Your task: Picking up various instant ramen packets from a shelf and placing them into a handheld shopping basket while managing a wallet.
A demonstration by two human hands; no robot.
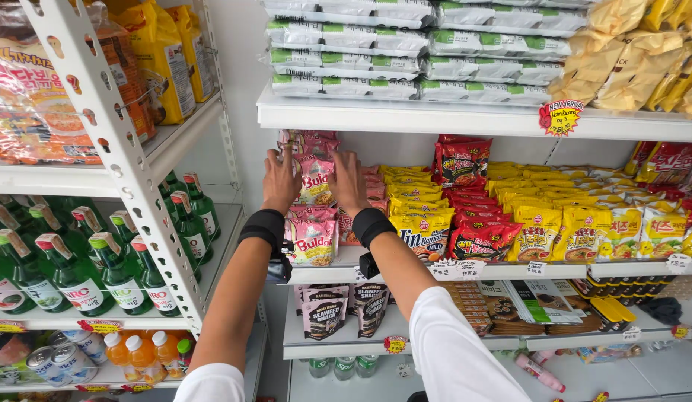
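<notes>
while left hand (281, 181) and right hand (348, 182) rest flat, fingers spread, on pink noodle packets (314, 179), red starburst sign (560, 117) hangs right.

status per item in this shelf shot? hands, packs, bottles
left hand: open, flat on the pink noodle packs
right hand: open, flat on the same stack
pink noodle packs: sealed, stacked on the shelf
green glass bottles: capped, upright
orange drink bottles: capped, upright
</notes>
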